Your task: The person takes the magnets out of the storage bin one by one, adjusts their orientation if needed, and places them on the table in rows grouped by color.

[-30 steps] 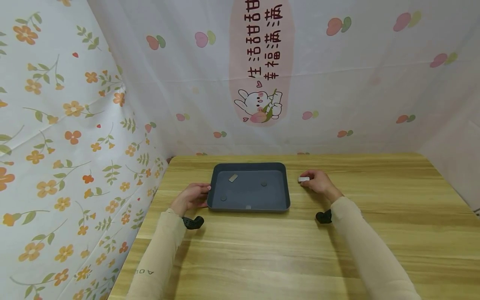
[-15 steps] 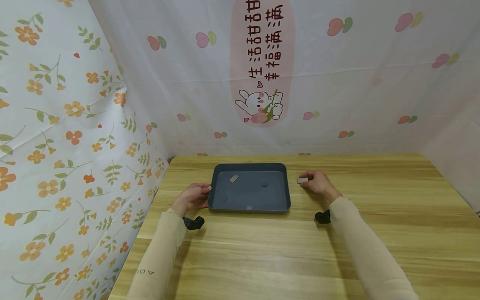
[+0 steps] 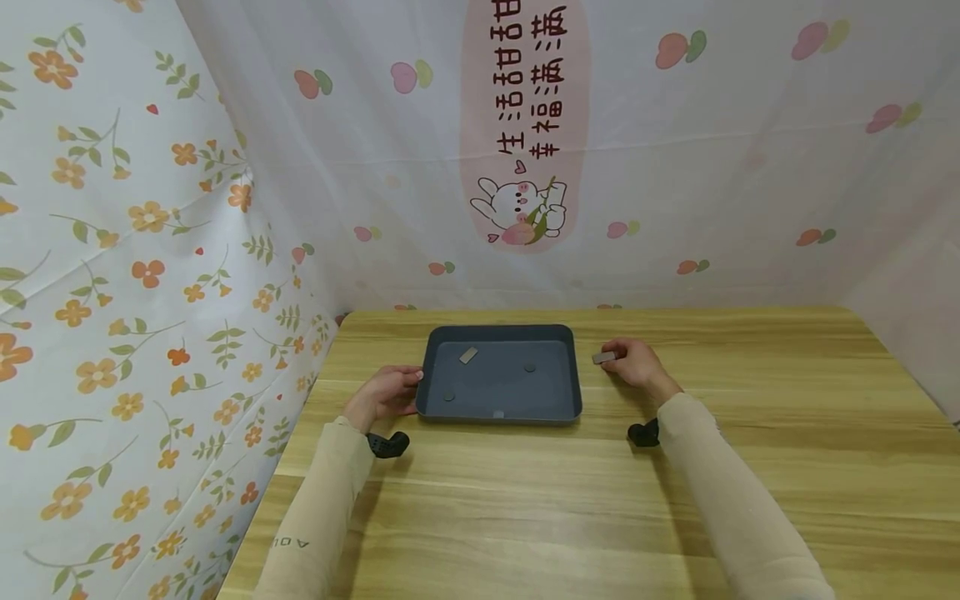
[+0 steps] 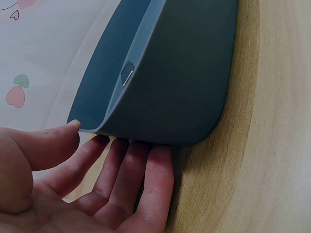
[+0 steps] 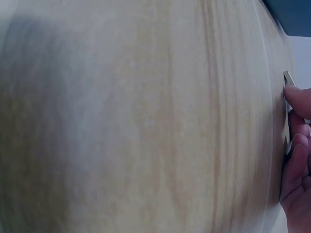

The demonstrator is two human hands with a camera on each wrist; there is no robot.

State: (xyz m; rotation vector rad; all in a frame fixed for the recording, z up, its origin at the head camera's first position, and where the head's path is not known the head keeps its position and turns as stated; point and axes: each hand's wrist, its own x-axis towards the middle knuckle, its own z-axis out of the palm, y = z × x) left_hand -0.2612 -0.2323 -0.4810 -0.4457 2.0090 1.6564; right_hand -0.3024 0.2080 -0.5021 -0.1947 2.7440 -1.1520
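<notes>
My left hand (image 3: 386,392) holds the left side of a dark blue-grey rectangular tray (image 3: 573,375). In the left wrist view, the thumb is at the rim and the fingers lie against the outer wall. Right of the tray, my right hand (image 3: 633,362) pinches a small flat grey rectangular piece (image 3: 604,357) between thumb and fingers, close over the table. The right wrist view shows only an edge of this piece (image 5: 289,77) at the thumb. Inside the tray lie a similar rectangular piece (image 3: 468,356) and two small dark round discs, one at right (image 3: 529,367), another at front left (image 3: 449,397).
Both hands are over a wood-grain table (image 3: 525,500). A small pale mark (image 3: 498,414) shows at the tray's front wall. Behind the table hangs a printed white cloth (image 3: 675,183), and a flowered cloth (image 3: 150,292) borders the left side. Each wrist carries a black device (image 3: 387,445).
The piece in my right hand has tilted, its face turning from whitish to grey, and shifted slightly left. My left hand and the tray stay in place.
</notes>
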